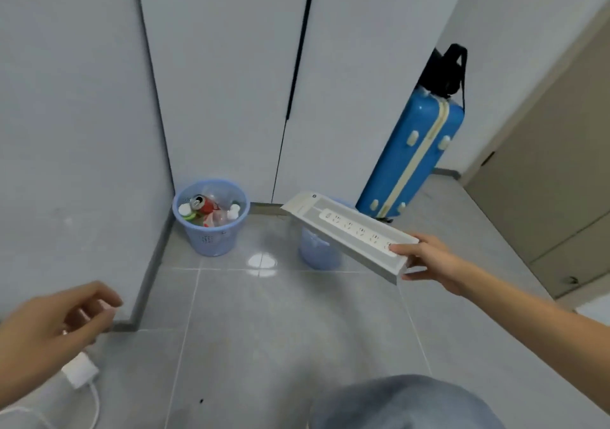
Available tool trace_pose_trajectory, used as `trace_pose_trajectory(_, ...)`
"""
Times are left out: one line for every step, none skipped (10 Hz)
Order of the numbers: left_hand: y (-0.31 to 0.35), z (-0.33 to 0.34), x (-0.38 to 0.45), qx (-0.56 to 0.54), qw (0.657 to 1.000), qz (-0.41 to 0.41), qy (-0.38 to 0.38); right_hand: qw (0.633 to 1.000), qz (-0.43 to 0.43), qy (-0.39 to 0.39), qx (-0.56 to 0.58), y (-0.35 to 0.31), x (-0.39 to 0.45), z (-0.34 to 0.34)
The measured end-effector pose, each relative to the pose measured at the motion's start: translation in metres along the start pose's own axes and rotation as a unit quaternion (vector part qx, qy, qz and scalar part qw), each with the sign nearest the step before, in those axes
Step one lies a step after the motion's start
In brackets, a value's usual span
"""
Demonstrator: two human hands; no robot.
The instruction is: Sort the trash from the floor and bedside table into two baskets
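Note:
My right hand [429, 260] grips the near end of a long white power-strip box [346, 230] and holds it level above the right blue basket [317, 253]. That basket is mostly hidden behind the box, and its contents cannot be seen. The left blue basket [211, 240] stands in the corner and holds a red can [203, 204], bottles and wrappers. At the lower left, my left hand [56, 323] hovers over the floor with loosely curled fingers and nothing in it.
A blue suitcase [412, 154] with a black bag on top leans against the wall on the right. A white charger [79, 371] and its cable lie on the floor at lower left. White wardrobe doors stand behind the baskets. Grey tiles lie between me and the baskets.

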State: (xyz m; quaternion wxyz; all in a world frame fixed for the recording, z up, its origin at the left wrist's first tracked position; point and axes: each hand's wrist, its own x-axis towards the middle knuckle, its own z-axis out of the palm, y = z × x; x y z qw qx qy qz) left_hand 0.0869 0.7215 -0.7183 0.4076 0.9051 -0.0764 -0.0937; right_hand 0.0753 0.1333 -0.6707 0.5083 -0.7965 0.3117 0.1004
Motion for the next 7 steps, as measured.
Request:
trace_pose_trajectory(-0.017, 0.036, 0.043, -0.009, 0.999, -0.023, -0.038, 0.998, 0.003, 0.046, 0.035, 0.005, 0.061, -0.011)
trace_pose_trajectory(-0.046, 0.065, 0.078, 0.023, 0.997, -0.026, -0.07, 0.995, 0.017, 0.072, 0.06, 0.004, 0.129, -0.008)
trace_pose_trajectory(-0.034, 0.083, 0.093, 0.039, 0.995, -0.045, -0.085, 0.992, 0.023, 0.094, 0.086, 0.005, 0.192, 0.005)
trace_pose_trajectory(-0.002, 0.094, 0.1, 0.114, 0.99, -0.021, -0.079, 0.991, 0.048, 0.084, 0.093, 0.008, 0.235, 0.022)
trace_pose_trajectory(0.005, 0.098, 0.105, 0.159, 0.985, 0.006, -0.065, 0.993, 0.061, 0.098, 0.021, 0.006, 0.25, 0.04)
trace_pose_trajectory(0.006, 0.099, 0.109, 0.17, 0.984, 0.015, -0.052, 0.96, 0.007, 0.149, -0.235, 0.006, 0.239, 0.041)
trace_pose_trajectory(0.016, 0.098, 0.111, 0.144, 0.987, 0.022, -0.062, 0.937, -0.086, 0.189, -0.28, 0.005, 0.217, 0.036)
